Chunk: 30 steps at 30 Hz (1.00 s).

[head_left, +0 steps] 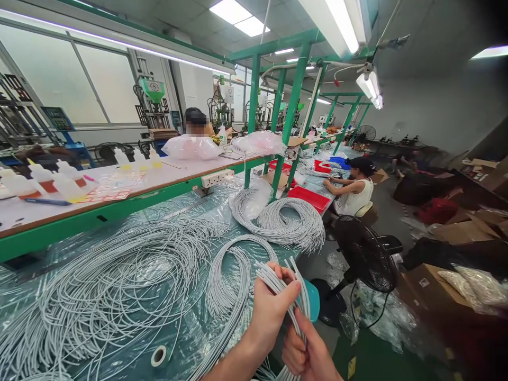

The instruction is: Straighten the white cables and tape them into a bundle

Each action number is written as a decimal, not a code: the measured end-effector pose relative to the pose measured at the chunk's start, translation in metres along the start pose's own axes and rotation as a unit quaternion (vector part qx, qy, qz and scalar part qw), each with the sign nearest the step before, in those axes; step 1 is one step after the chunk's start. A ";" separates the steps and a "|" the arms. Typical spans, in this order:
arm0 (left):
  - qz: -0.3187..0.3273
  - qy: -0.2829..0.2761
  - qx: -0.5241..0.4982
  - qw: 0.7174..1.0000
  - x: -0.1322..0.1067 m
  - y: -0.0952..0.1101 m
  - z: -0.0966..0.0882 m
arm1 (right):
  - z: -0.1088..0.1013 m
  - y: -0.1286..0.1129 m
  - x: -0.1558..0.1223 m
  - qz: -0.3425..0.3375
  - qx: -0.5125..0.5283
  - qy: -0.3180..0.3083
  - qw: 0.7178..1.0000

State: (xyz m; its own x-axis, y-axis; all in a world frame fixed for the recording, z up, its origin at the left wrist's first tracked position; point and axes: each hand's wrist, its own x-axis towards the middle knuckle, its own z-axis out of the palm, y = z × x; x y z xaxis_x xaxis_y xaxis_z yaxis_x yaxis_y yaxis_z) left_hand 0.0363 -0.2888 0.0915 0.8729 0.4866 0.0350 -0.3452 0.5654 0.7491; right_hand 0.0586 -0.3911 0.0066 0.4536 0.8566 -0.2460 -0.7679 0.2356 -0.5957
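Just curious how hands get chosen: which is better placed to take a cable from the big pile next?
Probably the left hand: it's nearer the big pile, though, like the right hand, it holds the cable bundle.

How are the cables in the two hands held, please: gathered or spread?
Mostly gathered: the left hand and right hand hold the cables bunched, though a few ends stand apart.

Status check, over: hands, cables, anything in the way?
Left hand and right hand both closed around gray cables. Cable ends poking up past the left hand. Teal container behind; nothing visibly blocking either hand.
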 end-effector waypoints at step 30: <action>-0.030 0.011 0.088 0.996 0.008 -0.003 -0.011 | 0.005 0.000 0.006 0.000 -0.034 -0.011 0.999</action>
State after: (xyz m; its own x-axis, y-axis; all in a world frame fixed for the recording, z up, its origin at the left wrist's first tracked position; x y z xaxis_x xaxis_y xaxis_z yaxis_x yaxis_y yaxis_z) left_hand 0.0404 -0.2793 0.0826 0.8817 0.4711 -0.0276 -0.2240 0.4693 0.8541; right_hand 0.0585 -0.3836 0.0089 0.4437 0.8664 -0.2290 -0.7351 0.2057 -0.6460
